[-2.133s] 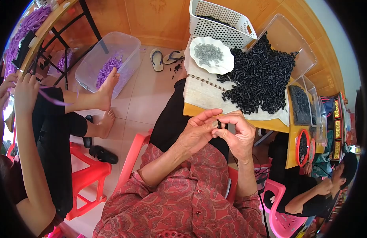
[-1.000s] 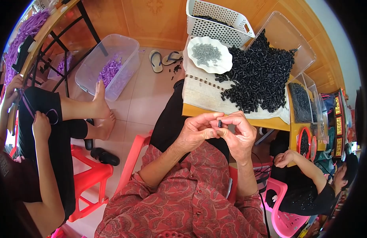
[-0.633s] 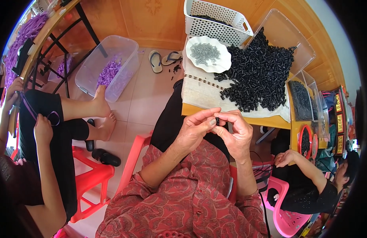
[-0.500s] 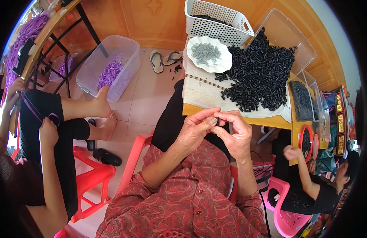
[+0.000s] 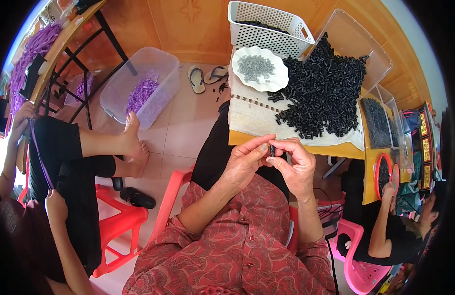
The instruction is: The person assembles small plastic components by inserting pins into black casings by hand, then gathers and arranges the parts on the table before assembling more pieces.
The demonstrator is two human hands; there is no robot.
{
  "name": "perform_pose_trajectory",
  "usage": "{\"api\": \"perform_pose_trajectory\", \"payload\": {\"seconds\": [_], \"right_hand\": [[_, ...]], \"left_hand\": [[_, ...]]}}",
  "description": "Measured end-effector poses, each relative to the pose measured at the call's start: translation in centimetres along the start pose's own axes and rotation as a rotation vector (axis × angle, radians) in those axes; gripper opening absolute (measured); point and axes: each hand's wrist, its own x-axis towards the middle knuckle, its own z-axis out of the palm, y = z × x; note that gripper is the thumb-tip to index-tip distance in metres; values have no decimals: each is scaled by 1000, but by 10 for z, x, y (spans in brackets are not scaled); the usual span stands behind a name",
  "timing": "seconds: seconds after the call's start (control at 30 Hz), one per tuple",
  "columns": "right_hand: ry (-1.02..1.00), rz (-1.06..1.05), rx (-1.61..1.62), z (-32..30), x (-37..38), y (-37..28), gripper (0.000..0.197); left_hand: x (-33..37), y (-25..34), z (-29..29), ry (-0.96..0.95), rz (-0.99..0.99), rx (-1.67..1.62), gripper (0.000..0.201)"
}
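Note:
My left hand (image 5: 244,160) and my right hand (image 5: 297,167) meet just off the table's near edge, fingers closed. Between their fingertips is a small black cylindrical piece (image 5: 272,150), apparently pinched from both sides. Beyond them, a large heap of similar short black pieces (image 5: 323,93) covers much of a white cloth (image 5: 244,120). At the heap's left stands a white scalloped dish (image 5: 281,81) with many tiny clear pieces (image 5: 256,68) in it.
A white perforated basket (image 5: 267,37) and a clear bin (image 5: 372,46) stand behind the heap. At right, a person (image 5: 399,236) sits by a red-rimmed tray (image 5: 377,172). At left, another person's hand (image 5: 55,209) stretches a purple strip (image 5: 38,152); a clear tub (image 5: 161,103) sits on the floor.
The black piece now shows more fully, upright between my fingertips. The person at left has pulled the purple strip taut; the person at right has brought a hand to the red-rimmed tray.

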Motion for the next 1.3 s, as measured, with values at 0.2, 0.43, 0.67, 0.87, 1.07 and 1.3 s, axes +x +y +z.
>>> {"api": "perform_pose_trajectory", "payload": {"seconds": [0.2,0.43,0.67,0.87,1.07,1.3], "right_hand": [[9,5,-35,-3,-2,5,34],[24,50,38,-5,-2,8,34],[-11,70,16,-10,-2,9,29],[7,-17,-77,-14,-2,11,26],[95,-94,-184,-9,0,7,33],[194,-32,-193,-13,-6,21,26]], "left_hand": [[1,-4,1,23,7,88,33],[2,-5,0,37,-1,89,30],[2,-9,2,67,-22,121,30],[5,-5,6,80,-86,68,30],[23,1,1,124,-75,170,28],[71,22,-5,267,-40,163,19]]}}
